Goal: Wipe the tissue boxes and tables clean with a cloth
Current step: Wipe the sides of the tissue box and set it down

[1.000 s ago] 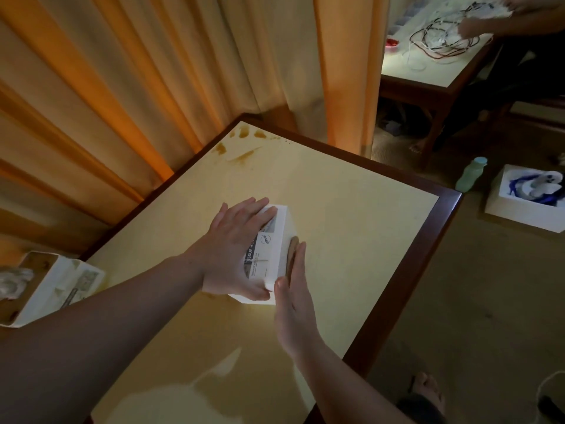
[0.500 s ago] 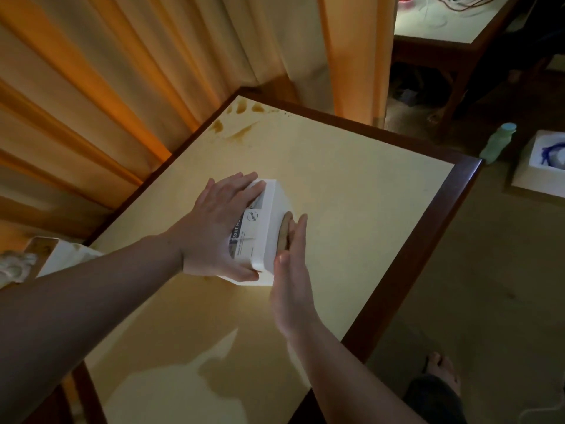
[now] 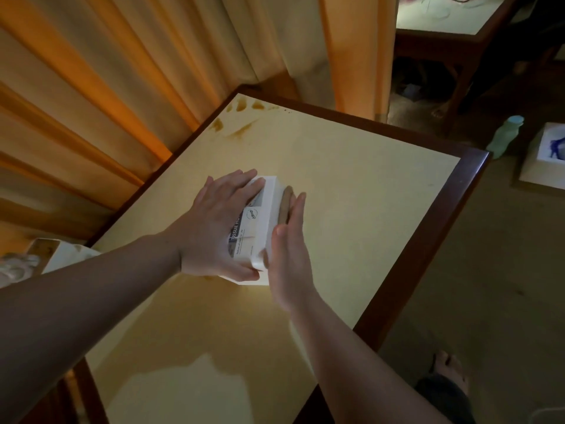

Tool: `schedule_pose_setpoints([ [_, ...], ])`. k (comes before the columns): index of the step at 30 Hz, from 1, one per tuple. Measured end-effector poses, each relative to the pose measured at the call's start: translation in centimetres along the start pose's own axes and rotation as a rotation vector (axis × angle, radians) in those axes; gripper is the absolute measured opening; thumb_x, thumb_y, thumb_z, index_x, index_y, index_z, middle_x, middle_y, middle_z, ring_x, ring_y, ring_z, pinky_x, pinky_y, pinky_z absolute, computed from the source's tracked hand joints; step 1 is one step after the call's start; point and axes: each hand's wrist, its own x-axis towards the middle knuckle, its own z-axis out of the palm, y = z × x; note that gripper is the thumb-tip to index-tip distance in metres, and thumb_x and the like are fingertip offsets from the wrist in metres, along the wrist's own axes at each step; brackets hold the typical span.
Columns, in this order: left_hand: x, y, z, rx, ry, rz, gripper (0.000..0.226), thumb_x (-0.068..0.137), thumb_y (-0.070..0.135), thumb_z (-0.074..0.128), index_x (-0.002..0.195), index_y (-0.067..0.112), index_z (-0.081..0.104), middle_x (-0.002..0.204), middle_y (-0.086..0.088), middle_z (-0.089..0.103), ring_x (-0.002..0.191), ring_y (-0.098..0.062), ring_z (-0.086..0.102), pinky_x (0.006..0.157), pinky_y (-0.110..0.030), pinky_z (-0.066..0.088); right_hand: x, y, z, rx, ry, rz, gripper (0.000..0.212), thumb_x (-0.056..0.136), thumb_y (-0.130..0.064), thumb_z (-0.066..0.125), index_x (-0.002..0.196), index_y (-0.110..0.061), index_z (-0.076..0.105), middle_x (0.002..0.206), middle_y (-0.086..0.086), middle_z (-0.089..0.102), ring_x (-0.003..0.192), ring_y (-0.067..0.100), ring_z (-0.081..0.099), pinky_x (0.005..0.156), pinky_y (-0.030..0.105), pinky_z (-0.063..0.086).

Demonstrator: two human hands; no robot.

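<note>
Item 1: left hand (image 3: 214, 231), fingers curled over the tissue box (image 3: 260, 228) mid-table (image 3: 367, 209), which I see pinned. Item 2: right hand (image 3: 289, 249), fingers straight, pressing the brown cloth (image 3: 286, 206) against its side. Risk: a hard sideways press could slide or crush the box.

Matt white cardboard tissue box (image 3: 265, 215); glossy wood-rimmed table (image 3: 440, 228).

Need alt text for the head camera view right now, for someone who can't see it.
A left hand holds a white tissue box on a yellow table while the right hand, fingers straight, presses a brown cloth against the box's side. Brown stains mark the table's far corner by orange curtains.
</note>
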Motion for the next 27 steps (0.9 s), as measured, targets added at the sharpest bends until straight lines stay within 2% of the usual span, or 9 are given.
schedule_pose_setpoints([
  [4,0.0,-0.1,0.0,-0.011,-0.008,-0.004,0.141,0.053,0.085,0.071,0.162,0.031,0.001,0.17,0.009,0.0,0.158,-0.017,-0.006,0.124,-0.064,0.005,-4.7,0.4,-0.1,-0.085,-0.018,0.053,0.109,0.081,-0.099,0.023,0.166,-0.038,-0.01,0.172,-0.03,-0.001,0.157,-0.008,0.008,0.13,0.041,0.024],
  [7,0.0,0.0,0.0,-0.022,-0.002,-0.002,0.14,0.054,0.089,0.067,0.163,0.029,0.003,0.17,0.009,0.0,0.158,-0.017,-0.006,0.124,-0.065,0.005,-5.1,-1.7,0.6,-0.011,-0.065,-0.045,0.106,0.084,-0.096,0.023,0.165,-0.037,-0.011,0.174,-0.024,0.003,0.159,0.0,0.013,0.127,0.038,0.027],
  [10,-0.1,0.1,0.0,-0.013,-0.003,-0.009,0.142,0.053,0.085,0.07,0.163,0.029,0.002,0.169,0.012,-0.002,0.157,-0.014,-0.009,0.125,-0.06,-0.002,-0.5,-1.6,0.3,0.018,-0.052,-0.024,0.09,0.084,-0.096,0.028,0.157,-0.061,-0.011,0.172,-0.02,0.018,0.154,0.006,0.032,0.121,0.044,0.038],
  [12,-0.1,0.1,-0.2,-0.005,-0.012,-0.01,0.141,0.053,0.083,0.073,0.162,0.031,0.0,0.169,0.013,-0.003,0.157,-0.012,-0.01,0.125,-0.057,-0.006,1.2,-0.1,-0.8,0.035,-0.05,0.096,0.079,0.082,-0.099,0.031,0.147,-0.075,-0.007,0.172,-0.024,0.016,0.156,0.005,0.027,0.125,0.051,0.033],
  [17,0.0,0.1,-0.1,-0.002,-0.01,-0.005,0.142,0.052,0.082,0.075,0.162,0.031,0.001,0.168,0.011,-0.001,0.157,-0.013,-0.01,0.124,-0.056,-0.01,-5.9,0.0,-0.8,-0.026,-0.119,0.094,0.112,0.08,-0.1,0.024,0.165,-0.037,-0.012,0.172,-0.028,0.001,0.156,-0.009,0.011,0.129,0.029,0.021],
  [20,0.0,0.0,0.0,-0.001,-0.005,-0.003,0.143,0.052,0.081,0.076,0.163,0.03,0.002,0.168,0.012,-0.001,0.157,-0.012,-0.01,0.123,-0.054,-0.012,-4.5,-0.8,-0.6,0.0,-0.117,0.098,0.113,0.078,-0.1,0.025,0.164,-0.039,-0.014,0.172,-0.028,0.006,0.153,-0.01,0.02,0.113,0.007,0.027],
  [23,0.0,0.0,0.0,0.004,-0.005,-0.011,0.141,0.053,0.081,0.076,0.162,0.03,0.003,0.168,0.012,-0.001,0.157,-0.012,-0.01,0.123,-0.056,-0.011,0.1,0.0,-1.6,0.062,-0.055,0.232,0.103,0.084,-0.088,0.033,0.164,-0.042,-0.012,0.171,-0.021,0.02,0.145,-0.001,0.039,0.096,0.006,0.042],
  [25,0.0,-0.1,0.0,0.001,-0.01,-0.015,0.141,0.053,0.081,0.077,0.162,0.031,0.002,0.168,0.012,-0.001,0.157,-0.012,-0.011,0.124,-0.057,-0.011,-0.3,0.2,-1.8,0.001,-0.048,0.227,0.098,0.086,-0.084,0.031,0.165,-0.04,-0.009,0.17,-0.02,0.022,0.145,-0.001,0.041,0.101,0.008,0.04],
  [27,0.0,0.0,0.0,-0.007,-0.012,-0.02,0.142,0.053,0.082,0.076,0.162,0.032,0.001,0.169,0.012,-0.001,0.157,-0.013,-0.011,0.124,-0.058,-0.011,-3.5,-0.2,-1.4,-0.057,-0.07,0.171,0.097,0.087,-0.089,0.025,0.164,-0.04,-0.008,0.171,-0.024,0.013,0.152,-0.005,0.029,0.11,0.005,0.03],
])
